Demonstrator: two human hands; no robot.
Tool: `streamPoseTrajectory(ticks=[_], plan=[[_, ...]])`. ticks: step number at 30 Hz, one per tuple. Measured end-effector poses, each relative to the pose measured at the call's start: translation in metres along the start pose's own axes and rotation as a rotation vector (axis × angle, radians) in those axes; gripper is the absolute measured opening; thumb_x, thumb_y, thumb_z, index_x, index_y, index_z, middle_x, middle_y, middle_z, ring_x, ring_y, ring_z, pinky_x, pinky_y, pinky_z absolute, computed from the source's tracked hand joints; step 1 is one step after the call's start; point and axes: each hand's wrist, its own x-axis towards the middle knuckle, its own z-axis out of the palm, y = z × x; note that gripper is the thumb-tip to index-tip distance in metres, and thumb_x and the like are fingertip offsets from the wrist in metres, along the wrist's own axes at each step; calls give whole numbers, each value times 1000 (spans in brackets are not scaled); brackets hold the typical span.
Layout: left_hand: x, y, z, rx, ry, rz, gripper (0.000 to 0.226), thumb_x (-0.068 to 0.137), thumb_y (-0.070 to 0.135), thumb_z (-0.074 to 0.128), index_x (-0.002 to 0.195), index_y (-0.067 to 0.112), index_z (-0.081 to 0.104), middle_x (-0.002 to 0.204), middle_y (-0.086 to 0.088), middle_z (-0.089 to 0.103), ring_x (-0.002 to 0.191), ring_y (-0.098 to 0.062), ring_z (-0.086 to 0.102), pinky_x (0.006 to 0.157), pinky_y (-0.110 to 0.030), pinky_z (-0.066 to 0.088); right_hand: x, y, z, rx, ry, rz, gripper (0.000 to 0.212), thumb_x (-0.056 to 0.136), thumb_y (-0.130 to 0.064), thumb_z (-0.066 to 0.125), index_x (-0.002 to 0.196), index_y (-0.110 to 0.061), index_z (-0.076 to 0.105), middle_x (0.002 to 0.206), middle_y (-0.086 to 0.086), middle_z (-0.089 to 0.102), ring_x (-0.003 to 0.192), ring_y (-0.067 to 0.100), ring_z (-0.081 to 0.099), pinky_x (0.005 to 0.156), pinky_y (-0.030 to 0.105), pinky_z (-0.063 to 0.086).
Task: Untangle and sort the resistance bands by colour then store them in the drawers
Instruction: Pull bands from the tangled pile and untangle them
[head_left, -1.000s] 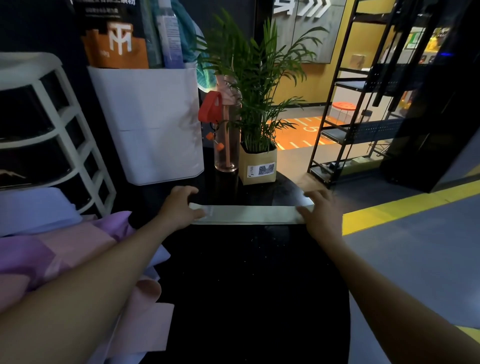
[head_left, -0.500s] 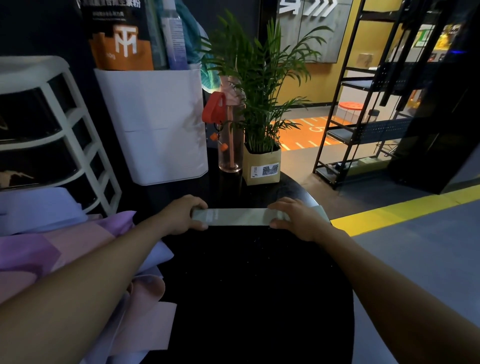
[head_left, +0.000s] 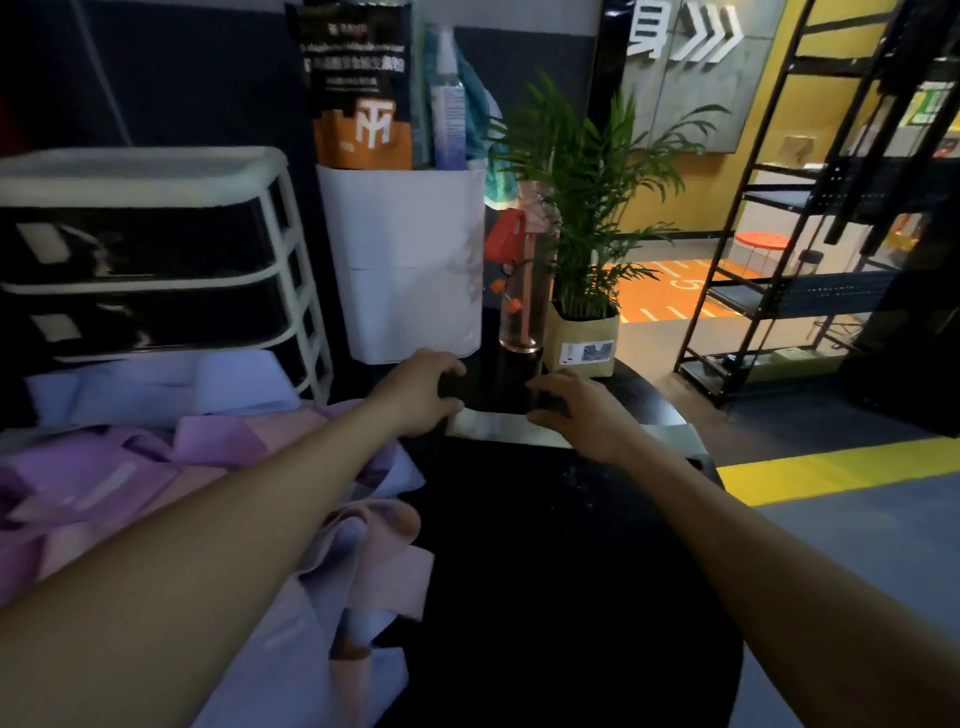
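Observation:
A pale green band (head_left: 493, 427) lies flat across the far part of the round black table (head_left: 545, 571). My left hand (head_left: 421, 395) grips the band's left end, fingers curled over it. My right hand (head_left: 582, 415) pinches the band near its middle, and the band's right end shows past my wrist. A tangled heap of purple, pink and lilac bands (head_left: 156, 467) covers the table's left side. Behind it stands a white drawer unit (head_left: 291, 249) with dark drawers, all closed.
A white bin (head_left: 410, 270) holding bags and a spray bottle stands behind my hands. Next to it are a clear pink bottle (head_left: 522, 312) and a potted palm (head_left: 584, 343). A black metal rack (head_left: 779, 291) stands on the floor to the right.
My right hand has slid left along the green band from its right end to near the middle. My left hand stays at the left end. The view has shifted closer.

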Motion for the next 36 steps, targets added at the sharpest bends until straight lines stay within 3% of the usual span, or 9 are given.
streamPoseTrajectory(ticks=[7,11,15,18,21,24,28,31,36], plan=[[-78,-11,-77,176,147,14,34,82,20,64,116,18,59,118,-7,51,111,-24,52,94,-37,43,8,-106,12,59,27,-161,44,86,-25,66,126,-8,57,122,13,57,112,26,56,94,27,40],[-135,-31,-110,188,247,-26,27,84,20,63,110,17,63,115,-8,54,107,-26,54,90,-40,45,-2,-164,31,60,-14,-298,28,84,-16,67,109,-4,65,102,19,62,96,35,60,73,28,37],[-190,-54,-130,196,320,-59,26,82,18,66,108,13,64,112,-7,57,106,-22,54,89,-34,44,-23,-215,41,64,-61,-315,33,87,-16,64,116,-1,62,113,18,61,103,30,57,79,24,37],[-230,-70,-141,207,317,-67,21,81,16,66,102,16,67,105,0,59,102,-19,55,81,-25,40,-40,-247,52,45,-124,-335,28,88,-20,63,107,1,64,108,17,62,102,31,58,78,25,40],[-271,-81,-141,139,335,-160,23,81,24,67,103,17,66,103,0,57,99,-19,56,80,-30,45,-47,-269,67,-80,-115,-256,36,86,-41,59,118,-24,61,120,0,59,109,26,56,87,43,48],[-307,-87,-137,145,223,-232,49,72,52,57,106,18,65,106,-2,58,99,-18,54,82,-29,43,-59,-293,79,21,-191,-388,16,88,-18,62,94,-4,62,86,-16,64,84,8,59,74,26,48],[-347,-92,-131,59,183,-255,32,82,35,65,97,7,64,95,-5,63,88,-20,56,73,-32,44,-82,-324,88,46,-179,-462,30,85,-24,67,110,-8,66,113,7,64,102,22,57,89,29,42],[-366,-92,-132,13,172,-255,23,83,21,62,84,-2,63,83,-13,63,79,-24,58,71,-34,44,-93,-335,98,3,-238,-533,11,85,-30,65,83,-20,67,88,-2,65,82,18,56,75,31,43],[-390,-103,-129,-97,110,-295,17,80,18,72,83,6,60,79,-5,59,72,-15,54,68,-23,45,-103,-335,106,-150,-265,-497,33,79,-44,67,107,-26,68,116,-6,63,110,15,55,98,31,37]])
